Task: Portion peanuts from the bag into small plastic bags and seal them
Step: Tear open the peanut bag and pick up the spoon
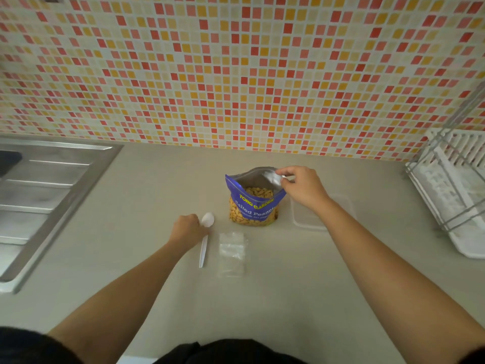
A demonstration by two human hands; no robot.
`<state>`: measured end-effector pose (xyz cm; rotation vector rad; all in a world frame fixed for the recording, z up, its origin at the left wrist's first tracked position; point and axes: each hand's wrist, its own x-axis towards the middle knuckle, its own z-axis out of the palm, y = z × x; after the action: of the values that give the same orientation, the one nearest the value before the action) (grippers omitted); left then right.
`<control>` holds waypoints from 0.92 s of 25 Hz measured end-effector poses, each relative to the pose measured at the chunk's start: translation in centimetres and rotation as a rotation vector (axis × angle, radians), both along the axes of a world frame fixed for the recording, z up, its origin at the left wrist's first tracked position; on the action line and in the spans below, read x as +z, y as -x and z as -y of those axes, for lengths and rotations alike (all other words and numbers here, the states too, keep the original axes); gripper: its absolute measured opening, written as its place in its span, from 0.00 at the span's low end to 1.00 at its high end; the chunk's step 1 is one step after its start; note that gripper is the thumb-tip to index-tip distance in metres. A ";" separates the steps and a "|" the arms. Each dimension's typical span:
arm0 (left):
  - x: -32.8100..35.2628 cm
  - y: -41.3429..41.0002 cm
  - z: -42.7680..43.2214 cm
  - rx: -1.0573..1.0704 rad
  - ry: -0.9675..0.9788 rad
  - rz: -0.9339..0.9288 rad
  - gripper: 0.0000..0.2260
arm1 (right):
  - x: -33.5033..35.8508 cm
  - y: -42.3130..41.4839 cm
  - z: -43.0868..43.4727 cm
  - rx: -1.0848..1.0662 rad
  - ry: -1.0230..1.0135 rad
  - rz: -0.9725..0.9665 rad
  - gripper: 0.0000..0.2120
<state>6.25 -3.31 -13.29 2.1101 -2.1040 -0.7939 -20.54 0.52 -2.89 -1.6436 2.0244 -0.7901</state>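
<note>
Open peanut bag on the counter, spoon and small bags nearer.

Nearest lie the small plastic bags (232, 254), with a white spoon (204, 239) just left; the left hand (185, 227) curls over its neck (grip unclear). Farther, the blue peanut bag (254, 203), reading "TONG GARDEN Salted Peanuts", stands upright, its far-right rim pinched by the right hand (301, 189).

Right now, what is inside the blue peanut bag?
Peanuts show through the open mouth of the blue peanut bag, below its silver lining. The right hand pinches the rim. How deep they go is hidden by the bag's front.
</note>
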 end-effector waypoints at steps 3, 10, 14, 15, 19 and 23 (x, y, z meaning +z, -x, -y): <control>0.0 1.1 -0.6 -0.099 0.003 0.199 0.17 | 0.0 0.0 0.1 -0.005 0.002 -0.016 0.13; -0.1 2.0 -0.6 -0.033 0.018 0.191 0.14 | 0.0 0.1 -0.1 0.010 0.003 -0.015 0.14; 0.2 1.2 -0.7 0.010 -0.003 0.148 0.10 | 0.0 0.1 -0.2 0.020 0.007 -0.016 0.14; 0.4 1.0 -0.6 0.037 -0.008 0.124 0.08 | 0.0 0.1 -0.2 0.021 0.008 -0.018 0.14; 2.9 0.5 0.4 0.149 0.099 -0.147 0.10 | 0.1 0.2 -0.1 0.029 0.004 -0.014 0.14; 8.7 1.2 1.5 0.077 0.295 -0.588 0.08 | 0.0 0.2 0.0 0.023 0.010 -0.009 0.14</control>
<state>5.03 -4.76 -4.57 1.5516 -1.6928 -0.8903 -20.73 0.56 -2.87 -1.6762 2.0070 -0.7868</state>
